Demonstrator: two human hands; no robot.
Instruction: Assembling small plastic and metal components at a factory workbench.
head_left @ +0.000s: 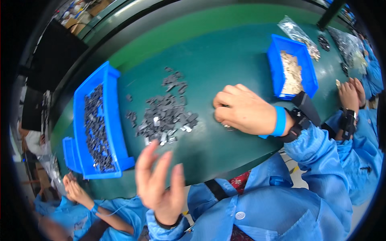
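While curling closed on the counter (225, 60) right of the dark parts pile (165, 114), right hand (243, 110) pinching small pieces; left hand (159, 184) hovering open below pile.

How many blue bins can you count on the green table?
3: a long bin of dark parts at left, a small bin beside its near end, and a bin of pale parts at upper right. Others may lie beyond view.

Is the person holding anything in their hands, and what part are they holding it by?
The left hand is open and holds nothing. The right hand is curled on the green table; anything inside its grip is hidden.
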